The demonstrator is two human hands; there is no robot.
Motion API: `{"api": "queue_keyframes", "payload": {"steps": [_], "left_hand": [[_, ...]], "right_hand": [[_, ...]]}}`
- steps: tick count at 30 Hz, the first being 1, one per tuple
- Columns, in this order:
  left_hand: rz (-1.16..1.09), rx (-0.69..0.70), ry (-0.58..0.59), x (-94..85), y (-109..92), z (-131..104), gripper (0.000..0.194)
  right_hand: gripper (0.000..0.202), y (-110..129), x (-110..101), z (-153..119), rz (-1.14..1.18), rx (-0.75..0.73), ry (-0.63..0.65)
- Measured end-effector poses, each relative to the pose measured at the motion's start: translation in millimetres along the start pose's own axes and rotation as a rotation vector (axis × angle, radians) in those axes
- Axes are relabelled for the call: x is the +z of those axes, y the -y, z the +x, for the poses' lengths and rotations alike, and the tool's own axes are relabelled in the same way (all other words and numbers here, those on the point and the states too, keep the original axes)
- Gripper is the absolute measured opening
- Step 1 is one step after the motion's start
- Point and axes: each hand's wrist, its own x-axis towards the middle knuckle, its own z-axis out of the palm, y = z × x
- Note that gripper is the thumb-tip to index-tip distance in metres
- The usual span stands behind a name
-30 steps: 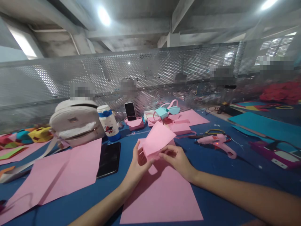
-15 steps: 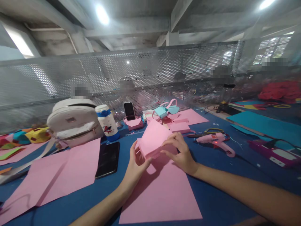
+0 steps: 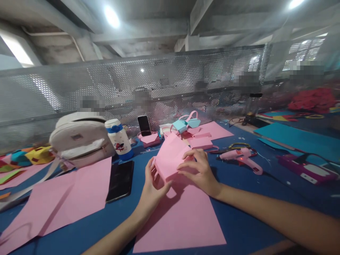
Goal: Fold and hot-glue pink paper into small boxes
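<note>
A folded pink paper box [image 3: 170, 156] with a raised flap is held up in the middle of the view, tilted. My left hand [image 3: 154, 184] grips its left side, thumb at the lower front edge and fingers behind. On the right, my right hand [image 3: 198, 170] pinches the box's side edge between thumb and fingers. Below the box lies a large pink paper sheet [image 3: 183, 223]. A pink glue gun [image 3: 241, 157] with a lit red light rests right of my right hand, against scissors [image 3: 239, 146].
At left are pink sheets [image 3: 71, 198], a black phone [image 3: 120, 181], a bottle [image 3: 119, 140] and a white backpack [image 3: 79, 141]. Small paper bags [image 3: 180, 125] sit behind the box. Right are a purple device [image 3: 305, 169] and blue sheets [image 3: 297, 138]. A perforated metal screen [image 3: 164, 74] stands behind.
My right hand's fingers have shifted slightly left along the box edge. The box stays in both hands, and the whole view has drifted a little.
</note>
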Motion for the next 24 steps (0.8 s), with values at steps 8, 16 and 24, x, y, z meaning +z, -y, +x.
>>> {"api": "queue_keyframes", "payload": {"steps": [8,16,24], "left_hand": [[0.026,-0.002,-0.002,1.6,-2.5,-1.3,0.088],[-0.004,-0.023,0.013,3.3,-7.8,-2.5,0.088],[-0.037,-0.075,-0.012,4.7,-10.0,-2.8,0.09]], "right_hand": [[0.006,0.1,-1.6,0.2,-0.032,-0.004,-0.012],[0.011,1.4,-2.5,0.5,-0.035,-0.023,-0.011],[0.007,0.6,-1.8,0.4,-0.031,-0.027,-0.018]]}}
